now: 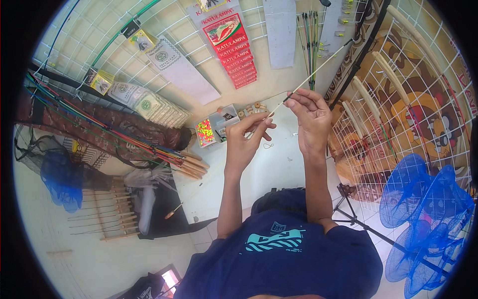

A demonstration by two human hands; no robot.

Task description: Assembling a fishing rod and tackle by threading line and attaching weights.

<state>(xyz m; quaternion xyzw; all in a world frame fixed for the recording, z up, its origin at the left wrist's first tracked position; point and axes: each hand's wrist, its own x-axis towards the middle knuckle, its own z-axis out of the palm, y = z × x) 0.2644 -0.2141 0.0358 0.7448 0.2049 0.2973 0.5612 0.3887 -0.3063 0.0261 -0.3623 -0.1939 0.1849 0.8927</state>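
A thin pale fishing rod (318,71) slants across both hands above a white table, its dark-ended part pointing to the upper right. My left hand (247,137) pinches the rod between thumb and fingers at its lower part. Farther up, my right hand (311,115) has its thumb and fingertips closed on the rod by a short dark piece (288,97). The palm of that hand is turned partly toward me. Below the hands, a small loop of thin cord (268,146) lies on the white table (279,164). I cannot tell how far the rod runs past my left hand.
Left of my hands stand a box of bright beads (204,132), small wooden rings (253,109) and wooden-handled rods (189,166). Packets (231,47) hang on the wire rack behind. Blue nets (423,219) hang at the right, below wooden handles on a grid (366,99).
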